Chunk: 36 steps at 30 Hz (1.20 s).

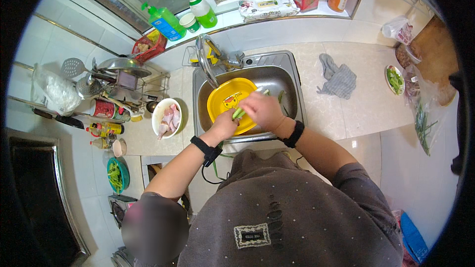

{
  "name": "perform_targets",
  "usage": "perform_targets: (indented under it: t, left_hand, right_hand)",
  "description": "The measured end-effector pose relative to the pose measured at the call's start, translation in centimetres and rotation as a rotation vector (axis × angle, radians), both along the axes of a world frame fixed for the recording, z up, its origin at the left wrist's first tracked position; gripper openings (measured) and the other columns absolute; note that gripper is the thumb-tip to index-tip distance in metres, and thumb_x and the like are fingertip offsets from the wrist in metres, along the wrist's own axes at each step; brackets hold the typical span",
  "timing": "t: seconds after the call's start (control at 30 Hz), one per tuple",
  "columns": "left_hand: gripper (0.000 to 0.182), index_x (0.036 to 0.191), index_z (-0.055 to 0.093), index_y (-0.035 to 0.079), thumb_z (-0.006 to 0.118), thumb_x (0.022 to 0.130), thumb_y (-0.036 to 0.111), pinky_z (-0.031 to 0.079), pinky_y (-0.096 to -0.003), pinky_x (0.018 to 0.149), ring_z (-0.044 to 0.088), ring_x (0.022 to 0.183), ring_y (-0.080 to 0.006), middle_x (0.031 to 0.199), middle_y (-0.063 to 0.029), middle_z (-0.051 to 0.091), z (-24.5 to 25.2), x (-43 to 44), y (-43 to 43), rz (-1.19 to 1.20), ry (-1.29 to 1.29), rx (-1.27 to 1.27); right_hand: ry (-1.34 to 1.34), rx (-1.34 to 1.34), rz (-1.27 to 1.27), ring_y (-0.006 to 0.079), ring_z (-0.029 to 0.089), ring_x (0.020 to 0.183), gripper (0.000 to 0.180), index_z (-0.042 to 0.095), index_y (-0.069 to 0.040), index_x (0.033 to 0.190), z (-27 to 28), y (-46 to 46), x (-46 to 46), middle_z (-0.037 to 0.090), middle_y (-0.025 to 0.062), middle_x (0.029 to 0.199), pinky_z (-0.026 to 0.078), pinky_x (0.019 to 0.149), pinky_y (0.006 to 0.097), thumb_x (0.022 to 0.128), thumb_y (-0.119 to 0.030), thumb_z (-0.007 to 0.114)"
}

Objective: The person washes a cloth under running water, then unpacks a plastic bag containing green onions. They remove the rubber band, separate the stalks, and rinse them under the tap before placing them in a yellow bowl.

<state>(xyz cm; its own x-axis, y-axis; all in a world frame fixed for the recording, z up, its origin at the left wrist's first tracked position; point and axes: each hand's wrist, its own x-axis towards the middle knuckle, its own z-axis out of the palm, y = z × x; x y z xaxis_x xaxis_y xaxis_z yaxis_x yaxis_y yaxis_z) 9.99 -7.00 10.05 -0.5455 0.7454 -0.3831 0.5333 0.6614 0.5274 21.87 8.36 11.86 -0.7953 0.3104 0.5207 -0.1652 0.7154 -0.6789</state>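
Over a yellow plastic basin in the steel sink, my left hand grips a few green onions. Their long green leaves trail down past the sink's front edge, below my left wrist. My right hand is at the pale stalk ends, its fingers bent and slightly blurred. Whether those fingers pinch the stalks or only touch them is hard to see. Loose green scraps lie on the sink floor right of the basin. The curved faucet reaches over the basin's far left side.
Left of the sink stands a white bowl of raw chicken drumsticks, near a crowded utensil rack. A grey cloth lies on the right counter, with a small plate of cut greens beyond. Bottles line the windowsill.
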Motion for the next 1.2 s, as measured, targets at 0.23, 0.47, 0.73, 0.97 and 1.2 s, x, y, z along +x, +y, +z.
perform_targets:
  t: [0.23,0.47,0.73,0.97,1.2]
  left_hand:
    - [0.022,0.107,0.060,0.000,0.057,0.094,0.017,0.048,-0.0304,0.076,0.062,0.080,-0.0174,0.087,-0.0083,0.066,-0.4,-1.1,-1.6,0.202,-0.427,0.128]
    - [0.013,0.106,0.057,0.003,0.054,0.096,0.011,0.046,-0.0261,0.083,0.060,0.089,-0.0132,0.092,-0.0041,0.064,3.4,-2.8,-1.2,0.319,-0.699,0.453]
    - [0.014,0.109,0.054,0.006,0.054,0.096,0.013,0.049,-0.0297,0.085,0.061,0.100,-0.0190,0.108,-0.0108,0.063,9.6,-2.6,1.9,0.295,-0.889,0.819]
    - [0.017,0.112,0.050,0.008,0.054,0.097,0.013,0.046,-0.0320,0.089,0.058,0.107,-0.0222,0.112,-0.0116,0.062,11.6,-0.3,4.2,0.335,-0.910,0.991]
    - [0.010,0.107,0.047,0.007,0.049,0.098,0.010,0.046,-0.0495,0.098,0.057,0.103,-0.0256,0.098,-0.0096,0.057,11.7,-0.7,5.6,0.440,-0.892,1.219]
  right_hand:
    - [0.031,-0.559,-0.384,0.0268,0.066,0.075,0.011,0.065,-0.008,0.095,-2.2,5.6,2.2,0.067,0.0117,0.088,0.053,0.067,0.0360,0.086,-0.012,0.060]
    - [-0.357,0.298,-0.261,0.0320,0.066,0.071,0.025,0.069,-0.013,0.105,-10.2,6.9,3.0,0.069,0.0143,0.085,0.052,0.075,0.0398,0.080,-0.015,0.064]
    - [-0.362,-0.115,-0.090,0.0280,0.064,0.068,0.031,0.071,-0.005,0.080,-3.6,6.4,1.8,0.066,0.0132,0.072,0.050,0.066,0.0378,0.085,-0.036,0.064]
    - [0.087,-0.201,0.073,0.0259,0.063,0.072,0.020,0.064,-0.005,0.085,3.4,2.7,1.8,0.062,0.0096,0.079,0.049,0.062,0.0333,0.080,-0.023,0.072]
    - [-0.100,-0.324,0.071,0.0298,0.063,0.071,0.021,0.056,-0.005,0.095,3.1,0.9,2.5,0.063,0.0116,0.080,0.049,0.062,0.0390,0.086,-0.021,0.066]
